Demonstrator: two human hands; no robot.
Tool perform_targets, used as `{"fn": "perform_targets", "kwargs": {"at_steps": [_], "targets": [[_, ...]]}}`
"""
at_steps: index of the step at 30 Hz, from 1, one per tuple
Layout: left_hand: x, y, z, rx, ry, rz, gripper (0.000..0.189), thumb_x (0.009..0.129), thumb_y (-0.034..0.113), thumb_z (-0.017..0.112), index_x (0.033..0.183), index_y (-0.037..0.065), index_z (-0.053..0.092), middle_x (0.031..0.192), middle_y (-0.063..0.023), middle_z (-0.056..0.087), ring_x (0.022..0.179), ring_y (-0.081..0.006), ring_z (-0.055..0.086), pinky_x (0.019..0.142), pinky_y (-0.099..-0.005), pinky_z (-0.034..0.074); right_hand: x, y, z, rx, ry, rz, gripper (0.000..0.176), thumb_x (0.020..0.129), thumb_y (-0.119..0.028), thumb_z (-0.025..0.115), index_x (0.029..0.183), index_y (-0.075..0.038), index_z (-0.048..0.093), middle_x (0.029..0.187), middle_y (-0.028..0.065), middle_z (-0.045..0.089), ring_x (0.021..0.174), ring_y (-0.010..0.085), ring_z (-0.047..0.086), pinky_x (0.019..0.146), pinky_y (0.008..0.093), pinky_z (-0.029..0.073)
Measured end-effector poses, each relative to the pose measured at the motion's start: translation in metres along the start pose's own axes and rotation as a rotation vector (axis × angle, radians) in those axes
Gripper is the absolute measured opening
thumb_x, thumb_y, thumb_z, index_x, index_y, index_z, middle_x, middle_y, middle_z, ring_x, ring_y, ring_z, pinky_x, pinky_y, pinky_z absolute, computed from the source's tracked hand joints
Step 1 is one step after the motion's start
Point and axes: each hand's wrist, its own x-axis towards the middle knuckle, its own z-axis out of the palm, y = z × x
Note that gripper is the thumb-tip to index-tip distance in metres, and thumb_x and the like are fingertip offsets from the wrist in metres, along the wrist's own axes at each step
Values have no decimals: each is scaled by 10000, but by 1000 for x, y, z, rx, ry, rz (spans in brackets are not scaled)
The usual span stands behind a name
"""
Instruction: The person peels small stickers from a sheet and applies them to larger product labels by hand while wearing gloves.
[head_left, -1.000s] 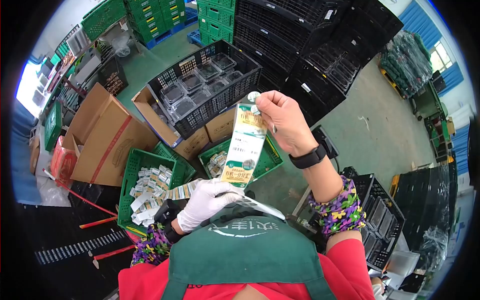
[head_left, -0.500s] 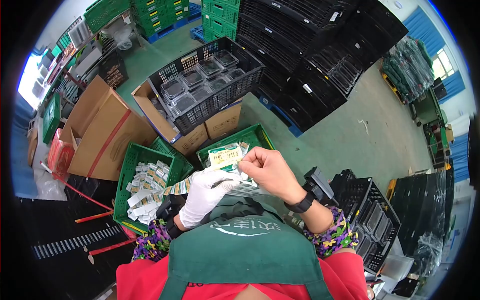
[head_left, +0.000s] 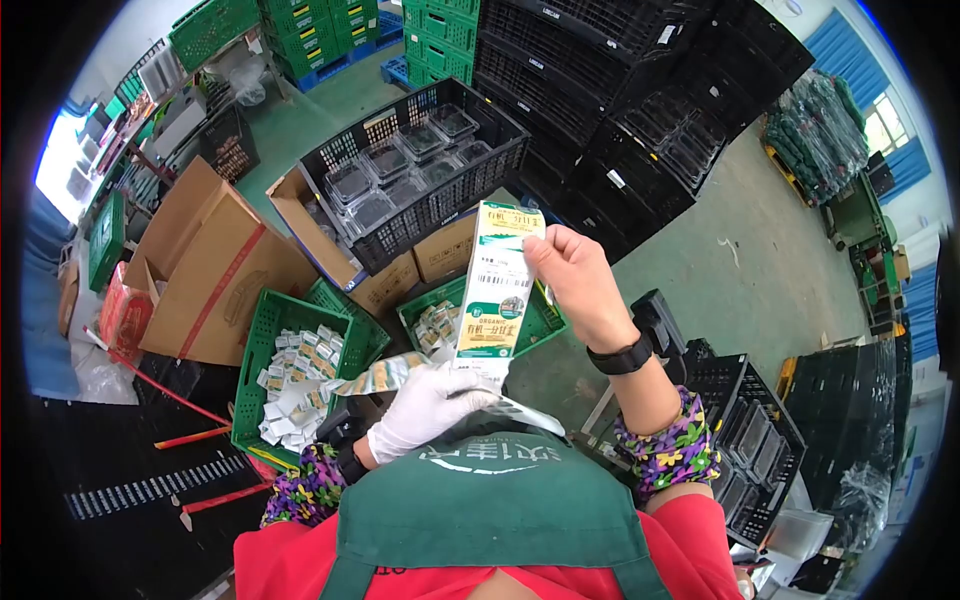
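A strip of printed labels (head_left: pixel 492 310), green, yellow and white, stands nearly upright between my hands. My bare right hand (head_left: pixel 580 285) pinches its right edge near the top. Lower down, my white-gloved left hand (head_left: pixel 425 408) grips the bottom of the strip, with more of it trailing left toward a green crate (head_left: pixel 250 370). That crate holds a heap of small folded labels (head_left: pixel 300 375). Behind the strip, a second green crate (head_left: pixel 545 325) contains more small label pieces (head_left: pixel 438 325).
A black crate (head_left: pixel 375 255) of clear plastic boxes rests on a cardboard box ahead. Stacked black crates (head_left: pixel 590 110) rise behind it. Another black crate (head_left: pixel 790 430) with clear boxes is at my right. An opened carton (head_left: pixel 215 290) leans at the left.
My right hand has moved up and to the right, and a longer stretch of the label strip now shows between my hands. My left hand has shifted slightly down.
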Motion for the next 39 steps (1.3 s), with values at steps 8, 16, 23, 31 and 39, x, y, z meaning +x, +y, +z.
{"fn": "perform_targets", "kwargs": {"at_steps": [8,16,23,31,39], "targets": [[9,0,-7,84,259,97,150,805,107,739,945,54,744,928,-119,726,838,-268,705,741,-349,553,-45,9,26,-293,32,16,294,867,-114,646,1135,3,621,823,-9,623,694,67,507,648,235,440],[8,-2,-3,560,308,360,297,759,282,769,1019,144,731,995,-31,723,830,-231,680,699,-361,527,-47,10,42,-580,68,-179,234,842,-159,674,1040,-40,636,856,81,664,738,255,627,692,356,484],[6,3,-11,655,279,492,260,751,241,773,991,149,733,1076,-51,705,950,-273,664,790,-375,540,-32,24,19,-261,-262,126,224,897,-238,692,913,-27,617,816,10,604,755,101,547,691,269,442],[-4,-14,2,312,4,196,178,819,301,738,937,167,749,1011,-86,688,908,-266,655,763,-371,505,-4,17,5,112,-148,101,167,958,-198,644,935,-33,639,875,-12,644,816,48,558,776,231,469],[0,-9,-2,46,217,90,148,822,101,734,954,34,743,903,-134,721,817,-238,708,728,-322,547,-31,29,17,-202,150,-165,306,900,-41,584,1197,31,571,1080,79,545,804,86,559,744,251,491]]}}
